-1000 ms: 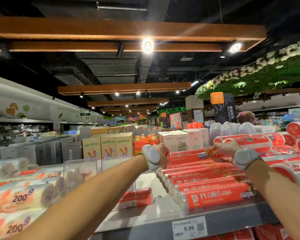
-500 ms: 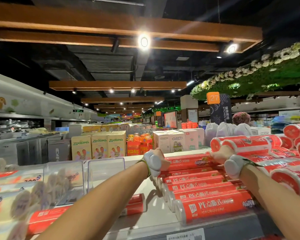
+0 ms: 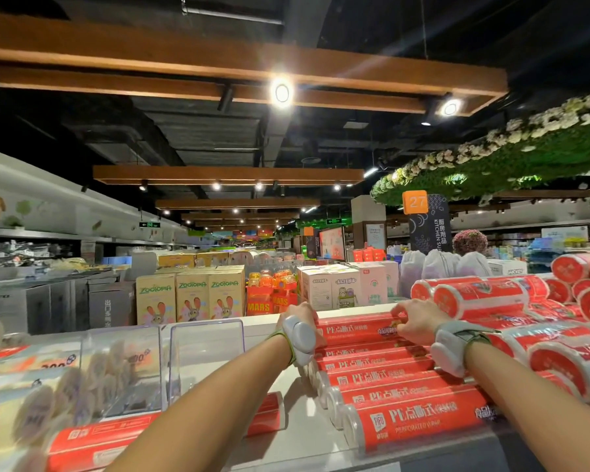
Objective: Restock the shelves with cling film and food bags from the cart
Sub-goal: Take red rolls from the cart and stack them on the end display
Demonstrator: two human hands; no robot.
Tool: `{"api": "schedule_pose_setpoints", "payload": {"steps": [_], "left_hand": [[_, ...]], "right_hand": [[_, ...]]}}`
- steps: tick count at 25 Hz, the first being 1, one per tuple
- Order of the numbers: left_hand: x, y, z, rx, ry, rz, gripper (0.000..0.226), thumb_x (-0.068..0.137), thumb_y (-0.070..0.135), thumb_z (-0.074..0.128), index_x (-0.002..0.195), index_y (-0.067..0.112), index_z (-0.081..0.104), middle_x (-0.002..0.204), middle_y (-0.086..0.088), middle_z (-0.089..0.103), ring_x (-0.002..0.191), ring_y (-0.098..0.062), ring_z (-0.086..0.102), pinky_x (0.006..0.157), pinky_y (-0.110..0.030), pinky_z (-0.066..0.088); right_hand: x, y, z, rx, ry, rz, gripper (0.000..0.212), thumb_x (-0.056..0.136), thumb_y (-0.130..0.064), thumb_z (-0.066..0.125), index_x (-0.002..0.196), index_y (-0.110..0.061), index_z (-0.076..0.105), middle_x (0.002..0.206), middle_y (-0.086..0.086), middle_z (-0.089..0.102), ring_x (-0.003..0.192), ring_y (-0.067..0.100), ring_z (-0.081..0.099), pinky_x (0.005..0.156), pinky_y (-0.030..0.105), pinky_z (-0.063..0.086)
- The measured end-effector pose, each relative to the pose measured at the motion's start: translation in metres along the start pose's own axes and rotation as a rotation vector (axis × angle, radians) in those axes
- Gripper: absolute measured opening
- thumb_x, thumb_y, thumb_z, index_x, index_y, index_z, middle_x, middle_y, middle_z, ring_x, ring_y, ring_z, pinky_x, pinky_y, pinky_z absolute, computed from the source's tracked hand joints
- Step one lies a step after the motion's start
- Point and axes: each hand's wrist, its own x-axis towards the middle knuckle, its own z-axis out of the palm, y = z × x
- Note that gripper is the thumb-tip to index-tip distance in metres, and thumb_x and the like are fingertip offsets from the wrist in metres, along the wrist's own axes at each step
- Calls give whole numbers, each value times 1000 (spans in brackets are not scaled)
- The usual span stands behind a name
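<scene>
A row of several red cling film rolls (image 3: 402, 393) lies on the white top shelf (image 3: 297, 437) in front of me. Both arms reach over it to the rearmost red roll (image 3: 355, 330) at the shelf's back edge. My left hand (image 3: 295, 316) grips that roll's left end, mostly hidden behind a grey wrist device. My right hand (image 3: 418, 321) has its fingers curled over the roll's right end. A single red roll (image 3: 116, 437) lies lower left, partly under my left forearm.
Stacked fat red rolls (image 3: 491, 296) fill the right side. Clear plastic dividers (image 3: 205, 356) and pale food bag rolls (image 3: 24, 396) stand at the left. Beyond the shelf are Zootopia boxes (image 3: 191, 298), other cartons and an aisle sign numbered 27 (image 3: 415, 202).
The view has tilted up and the shelf sits lower in frame. Both hands stay on the rear roll, which has settled at the back of the row.
</scene>
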Motion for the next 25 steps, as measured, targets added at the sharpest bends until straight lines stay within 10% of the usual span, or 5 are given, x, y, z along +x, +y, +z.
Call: {"api": "schedule_pose_setpoints", "payload": {"steps": [13,17,22,25], "left_hand": [[-29,10,-14,146,61,90,33,93,29,58,123,16,57,126,-11,47,113,-31,54,85,-36,49],[-80,45,-44,-218,256,181,33,94,28,53,125,21,57,134,-13,42,121,-30,43,105,-40,40],[-163,96,-58,-755,283,335,21,91,25,54,111,26,61,131,-7,48,105,-18,49,95,-28,39],[-207,115,-43,-1026,187,367,14,91,20,53,102,21,61,117,-6,62,109,-20,57,100,-35,44]], "right_hand": [[-38,-13,-14,96,84,-61,41,90,-20,58,131,-18,55,138,3,50,124,19,48,107,33,40],[-76,-36,-35,285,213,-133,39,87,-16,57,125,-24,57,133,2,52,117,17,51,99,36,47],[-162,-53,-56,641,421,-94,20,92,-14,58,107,-28,58,98,-10,65,80,2,62,72,19,51],[-218,-47,-52,711,535,-29,19,89,-13,62,105,-23,64,102,-8,67,98,10,64,89,26,50]]}}
